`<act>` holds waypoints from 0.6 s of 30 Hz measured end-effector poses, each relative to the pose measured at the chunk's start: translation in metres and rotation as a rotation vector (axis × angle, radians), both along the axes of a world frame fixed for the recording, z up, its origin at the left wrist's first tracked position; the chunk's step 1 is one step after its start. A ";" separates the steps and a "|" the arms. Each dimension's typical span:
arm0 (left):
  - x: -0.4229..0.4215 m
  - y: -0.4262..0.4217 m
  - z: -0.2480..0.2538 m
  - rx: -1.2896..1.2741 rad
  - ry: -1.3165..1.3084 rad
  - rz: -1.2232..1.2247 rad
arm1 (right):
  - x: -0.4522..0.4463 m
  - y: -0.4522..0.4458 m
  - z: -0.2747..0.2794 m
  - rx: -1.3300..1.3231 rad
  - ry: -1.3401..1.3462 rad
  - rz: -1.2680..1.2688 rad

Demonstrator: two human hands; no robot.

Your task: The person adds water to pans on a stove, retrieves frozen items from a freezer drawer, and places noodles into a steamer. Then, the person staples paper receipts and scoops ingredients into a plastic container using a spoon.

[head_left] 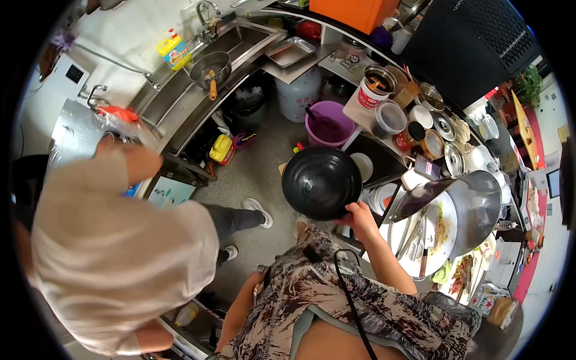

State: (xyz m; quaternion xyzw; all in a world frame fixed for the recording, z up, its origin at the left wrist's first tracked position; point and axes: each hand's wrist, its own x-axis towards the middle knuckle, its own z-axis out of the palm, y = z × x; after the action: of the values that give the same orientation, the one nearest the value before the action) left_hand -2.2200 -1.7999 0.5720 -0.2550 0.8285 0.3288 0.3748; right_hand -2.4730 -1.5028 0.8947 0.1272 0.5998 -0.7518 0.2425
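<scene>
My right hand [361, 219] grips the rim of a large black bowl [322, 183], which is held out in front of me above the floor. The bowl's inside is shiny and looks bare. My left arm [241, 307] hangs at my side, and its hand is hidden by my patterned clothing. Right of the bowl, a big wok [477, 211] stands beside a white round surface [445, 240] with utensils and food scraps on it. A purple bucket [336, 117] sits on the floor beyond the bowl.
A person in a beige shirt [120, 240] bends at the left counter. The steel sink [237, 41] holds a strainer with a wooden handle [211, 69]. Jars and lids crowd the shelf [358, 113] at right. A gas cylinder [298, 96] stands under the counter.
</scene>
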 end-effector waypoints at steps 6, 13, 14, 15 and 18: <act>-0.258 -0.079 0.022 0.220 -0.009 0.390 | -0.246 -0.080 0.053 -0.034 0.030 -0.004; -0.488 -0.248 0.046 0.293 0.058 0.516 | -0.462 -0.231 0.108 -0.064 0.096 -0.012; -0.518 -0.271 0.055 0.276 0.129 0.503 | -0.490 -0.257 0.111 -0.059 0.089 -0.040; -0.555 -0.305 0.062 0.276 0.136 0.508 | -0.519 -0.287 0.114 -0.055 0.081 -0.068; -0.656 -0.416 0.101 0.273 -0.110 0.377 | -0.595 -0.390 0.133 -0.026 0.061 -0.109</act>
State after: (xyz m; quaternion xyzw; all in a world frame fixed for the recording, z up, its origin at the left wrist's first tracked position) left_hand -2.8758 -2.2155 0.6730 -0.3696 0.6924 0.4875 0.3826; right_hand -3.0680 -1.8932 1.0277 0.1335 0.5892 -0.7752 0.1847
